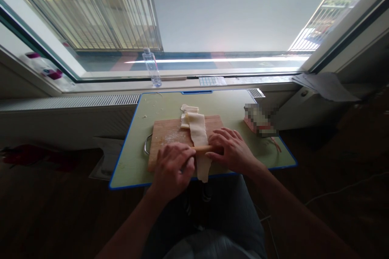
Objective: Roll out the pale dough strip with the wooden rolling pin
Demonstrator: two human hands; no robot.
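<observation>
A wooden rolling pin (202, 149) lies crosswise over a long strip of dough (198, 129). My left hand (174, 168) is closed on the pin's left end, and my right hand (231, 149) grips its right end. Under the dough is a wooden cutting board (162, 145), dusted with flour on its left half and fitted with a metal handle. The strip's near end hangs over the board's front edge. Its far end lies in folds past the board's back edge. The palms hide both ends of the pin.
The board rests on a small pale-green table (127, 158) with blue edging. A pixelated object (261, 121) sits at its right side. Behind, a clear bottle (152, 68) stands on the windowsill, with papers (328, 85) at the right. Dough crumbs dot the table's far left.
</observation>
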